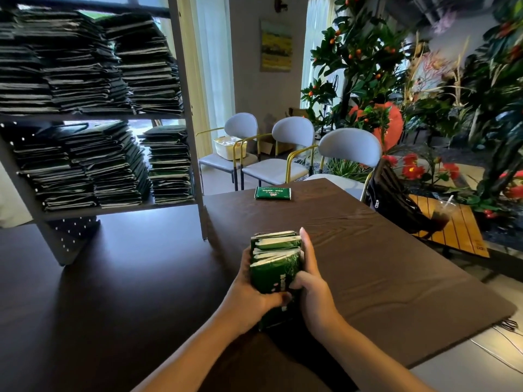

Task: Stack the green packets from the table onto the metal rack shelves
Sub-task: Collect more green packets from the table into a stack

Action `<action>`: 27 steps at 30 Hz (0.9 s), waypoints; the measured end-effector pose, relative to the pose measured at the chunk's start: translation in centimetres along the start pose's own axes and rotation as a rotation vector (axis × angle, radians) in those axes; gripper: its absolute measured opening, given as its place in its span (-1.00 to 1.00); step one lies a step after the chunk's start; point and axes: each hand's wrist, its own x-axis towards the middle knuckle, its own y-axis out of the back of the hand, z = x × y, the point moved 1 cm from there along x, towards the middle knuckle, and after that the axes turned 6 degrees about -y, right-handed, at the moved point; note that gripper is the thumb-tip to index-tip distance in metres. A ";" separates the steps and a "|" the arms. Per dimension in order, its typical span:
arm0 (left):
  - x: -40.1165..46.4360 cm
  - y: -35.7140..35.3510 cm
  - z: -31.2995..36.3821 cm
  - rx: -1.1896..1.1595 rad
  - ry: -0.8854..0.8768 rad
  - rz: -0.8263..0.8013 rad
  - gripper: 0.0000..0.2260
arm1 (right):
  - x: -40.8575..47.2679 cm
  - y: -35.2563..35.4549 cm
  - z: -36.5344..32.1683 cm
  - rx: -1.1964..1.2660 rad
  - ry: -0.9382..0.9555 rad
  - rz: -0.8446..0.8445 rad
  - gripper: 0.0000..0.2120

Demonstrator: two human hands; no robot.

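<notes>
- Head view: both hands, left hand (pixel 249 290) and right hand (pixel 311 290), clamped a bundle of packets (pixel 274 264) at 6 o'clock above the table (pixel 368 264).
- Best squeezed evenly, kept level, toward the rack (pixel 186 89) at 10 o'clock.
</notes>
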 end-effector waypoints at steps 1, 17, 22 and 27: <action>0.3 0.2 -0.2 0.004 0.011 0.041 -0.19 | 0.6 -0.1 -0.3 -0.004 -0.022 0.004 -0.08; 7.4 6.7 0.6 -0.109 0.561 0.131 -0.61 | 26.4 2.2 -0.7 -1.512 -0.010 0.277 -0.45; 8.0 7.2 -0.3 -0.132 0.573 0.123 -0.55 | 31.4 2.0 0.1 -1.653 -0.023 0.159 -0.29; 7.9 7.3 -1.1 -0.082 0.571 0.120 -0.50 | 33.6 2.3 1.5 -1.684 -0.088 0.129 -0.31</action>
